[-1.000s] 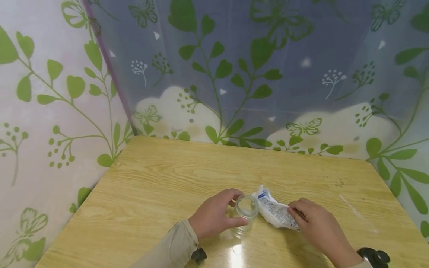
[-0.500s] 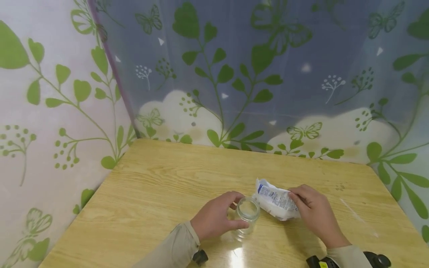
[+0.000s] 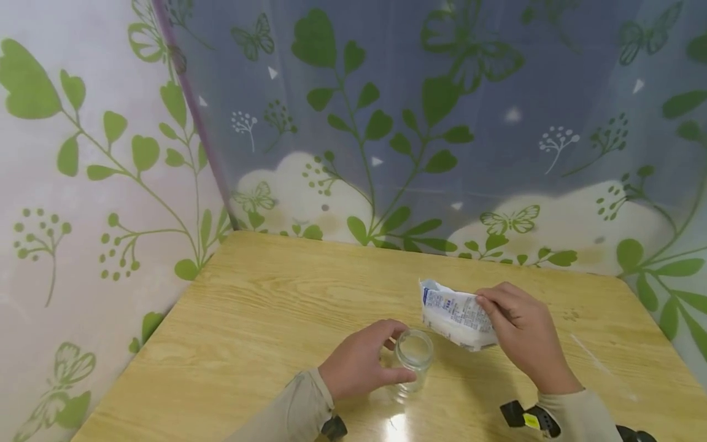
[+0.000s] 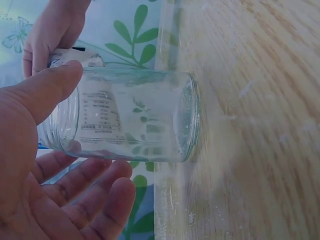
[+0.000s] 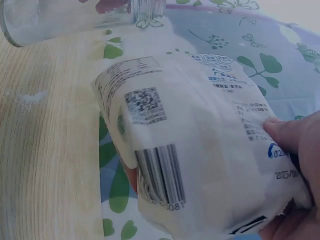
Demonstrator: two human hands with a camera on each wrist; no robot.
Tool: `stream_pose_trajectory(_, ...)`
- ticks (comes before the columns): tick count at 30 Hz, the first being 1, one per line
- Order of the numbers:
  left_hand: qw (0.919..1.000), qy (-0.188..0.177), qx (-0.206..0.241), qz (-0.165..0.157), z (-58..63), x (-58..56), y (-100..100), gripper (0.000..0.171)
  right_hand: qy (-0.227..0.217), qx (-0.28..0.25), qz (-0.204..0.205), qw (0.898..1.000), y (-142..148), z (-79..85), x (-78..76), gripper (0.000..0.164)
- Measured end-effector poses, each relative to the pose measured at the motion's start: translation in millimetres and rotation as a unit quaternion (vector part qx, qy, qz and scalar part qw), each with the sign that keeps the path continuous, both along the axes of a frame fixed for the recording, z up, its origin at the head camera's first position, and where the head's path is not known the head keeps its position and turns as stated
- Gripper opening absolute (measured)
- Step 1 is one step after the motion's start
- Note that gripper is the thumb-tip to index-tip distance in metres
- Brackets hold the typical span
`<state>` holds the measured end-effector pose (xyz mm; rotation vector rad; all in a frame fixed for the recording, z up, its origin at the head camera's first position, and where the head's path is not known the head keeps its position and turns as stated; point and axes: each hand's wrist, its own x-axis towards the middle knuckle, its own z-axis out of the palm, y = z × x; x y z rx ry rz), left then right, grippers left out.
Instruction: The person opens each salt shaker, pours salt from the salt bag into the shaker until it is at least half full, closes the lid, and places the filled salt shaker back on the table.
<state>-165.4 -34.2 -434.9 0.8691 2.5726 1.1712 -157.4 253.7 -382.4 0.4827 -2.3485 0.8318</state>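
A clear glass jar (image 3: 415, 356) without a lid stands upright on the wooden table, its threaded mouth facing up. My left hand (image 3: 361, 362) holds it from the left, thumb on the near side and fingers on the far side. In the left wrist view, the thumb touches the jar (image 4: 145, 115) near its neck. To the right, my right hand (image 3: 527, 334) pinches one end of a soft white packet (image 3: 455, 316) printed with small text. The packet is raised over the table, with its torn end towards the jar. A barcode shows on the packet (image 5: 200, 130) in the right wrist view.
White powdery specks (image 5: 31, 98) lie on the table (image 3: 287, 294) near the jar. A patterned curtain (image 3: 386, 123) with green leaves stands along the table's back and sides. Black wrist straps (image 3: 530, 418) sit at the sleeves.
My right hand has lifted the packet off the table side of the jar and tilted it, so it now sits higher. My left hand stays at the jar, which has hardly moved.
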Motion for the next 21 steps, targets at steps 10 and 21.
stream_pose_trajectory(10, 0.9967, 0.019, 0.044, 0.066, 13.0, 0.4, 2, 0.064, 0.036, 0.011, 0.006, 0.999, 5, 16.6, 2.9, 0.018)
stream_pose_trajectory(21, 0.9679, 0.230, 0.098, 0.030, 79.6, -17.0, 28, 0.023, 0.072, 0.053, 0.015, 0.996, 3, 40.3, 13.3, 0.018)
